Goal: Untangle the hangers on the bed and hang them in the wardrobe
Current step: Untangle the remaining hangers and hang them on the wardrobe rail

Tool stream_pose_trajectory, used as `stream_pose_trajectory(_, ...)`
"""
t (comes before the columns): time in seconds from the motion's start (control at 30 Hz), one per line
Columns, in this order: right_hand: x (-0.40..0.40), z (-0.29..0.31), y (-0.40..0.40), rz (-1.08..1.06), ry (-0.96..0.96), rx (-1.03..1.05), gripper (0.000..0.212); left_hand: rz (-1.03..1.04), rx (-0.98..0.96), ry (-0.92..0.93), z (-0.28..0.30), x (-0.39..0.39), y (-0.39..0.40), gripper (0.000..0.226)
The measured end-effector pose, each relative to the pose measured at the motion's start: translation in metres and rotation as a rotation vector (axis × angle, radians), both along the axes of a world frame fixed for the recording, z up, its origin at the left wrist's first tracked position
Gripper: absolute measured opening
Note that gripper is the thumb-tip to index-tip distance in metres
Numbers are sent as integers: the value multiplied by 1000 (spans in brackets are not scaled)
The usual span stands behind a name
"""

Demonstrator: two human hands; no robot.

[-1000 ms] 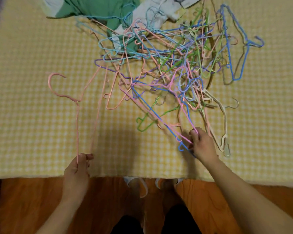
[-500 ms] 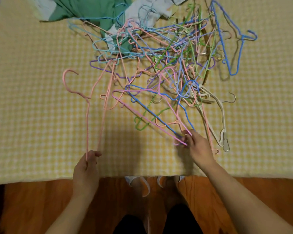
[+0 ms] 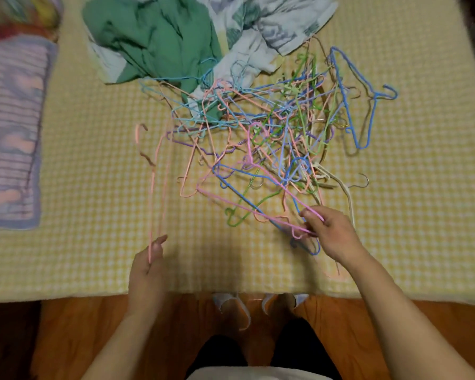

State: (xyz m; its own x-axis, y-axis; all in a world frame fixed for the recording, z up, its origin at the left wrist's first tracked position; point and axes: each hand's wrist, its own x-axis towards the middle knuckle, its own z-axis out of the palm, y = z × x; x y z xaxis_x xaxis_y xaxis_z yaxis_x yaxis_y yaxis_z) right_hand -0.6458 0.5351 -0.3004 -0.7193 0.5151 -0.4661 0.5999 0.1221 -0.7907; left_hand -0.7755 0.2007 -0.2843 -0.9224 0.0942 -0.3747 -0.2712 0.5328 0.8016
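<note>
Pinched between thumb and fingers of the right hand (image 3: 333, 237): the near corner of a pink hanger (image 3: 254, 212), lifted off the bed and still threaded into the tangle of hangers (image 3: 272, 133). Gripped in the curled fingers of the left hand (image 3: 148, 263): the end of a salmon hanger (image 3: 155, 185), stretched lengthwise away from the body, hook at the far end, just left of the heap and seemingly free of it. Under the pink frame, a blue hanger (image 3: 242, 194) and a green hanger (image 3: 237, 215), crossed on the bed. Off to the right of the pile, a cream hanger (image 3: 346, 192) with a metal hook, and farther back another blue hanger (image 3: 364, 105), partly apart from the rest. Spread beneath everything, a yellow checked bedcover (image 3: 409, 215). At the far edge, touching the heap, crumpled green cloth (image 3: 154, 37) and pale patterned cloth (image 3: 274, 26). At left, a striped pillow (image 3: 10, 133). Along the near side, wooden floor (image 3: 80, 338) and both forearms reaching in.
</note>
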Motion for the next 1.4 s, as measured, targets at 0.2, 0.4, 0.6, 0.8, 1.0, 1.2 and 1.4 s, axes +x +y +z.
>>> stream_pose_trajectory(0.2,33,120,34,115,8,111,17,-198,-82,114,46,-23,27,29)
stream_pose_trajectory(0.4,24,216,83,170,123,18,13,-338,82,-204,90,-24,74,27)
stream_pose_trajectory(0.6,46,248,94,-39,199,21,11,-445,360,-758,133,-38,70,58)
stream_pose_trajectory(0.8,92,236,63,-379,183,177,13,-871,373,-922,152,-73,55,56)
stream_pose_trajectory(1.0,131,171,-34,-918,-343,526,47,-1124,294,-956,161,-75,65,45)
stream_pose_trajectory(1.2,95,151,-232,-1110,-70,-341,43,-1244,-7,-740,166,7,69,36)
stream_pose_trajectory(1.4,131,185,-320,-1453,374,-652,17,-1638,-126,-629,163,151,43,43)
